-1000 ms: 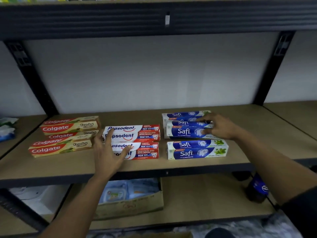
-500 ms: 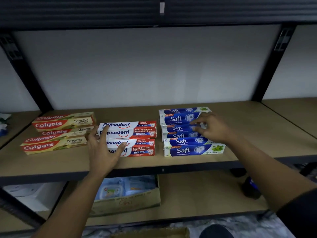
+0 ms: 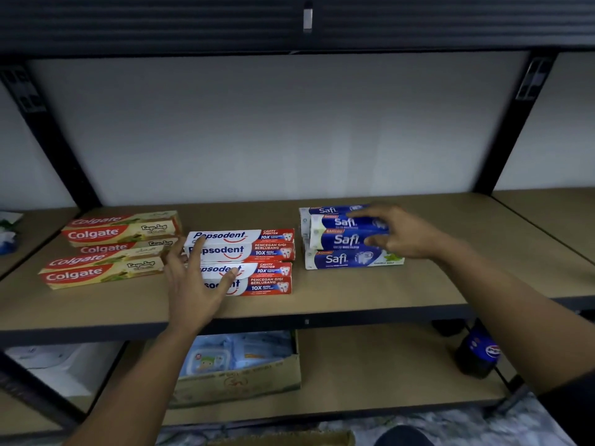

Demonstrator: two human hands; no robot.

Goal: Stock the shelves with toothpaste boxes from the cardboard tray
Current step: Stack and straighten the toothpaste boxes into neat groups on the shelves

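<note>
Toothpaste boxes lie flat in three groups on the wooden shelf (image 3: 322, 304): four red-and-tan Colgate boxes (image 3: 106, 249) at left, four red-and-white Pepsodent boxes (image 3: 244, 262) in the middle, blue-and-white Safi boxes (image 3: 344, 239) at right. The Safi count is unclear, since the right hand (image 3: 405, 233) covers their right ends, its fingers closed around one lifted Safi box. The left hand (image 3: 193, 278) rests on the Pepsodent boxes with fingers spread wide, hiding part of the lettering. A cardboard tray (image 3: 238, 378) sits on the lower shelf, contents blurred.
</note>
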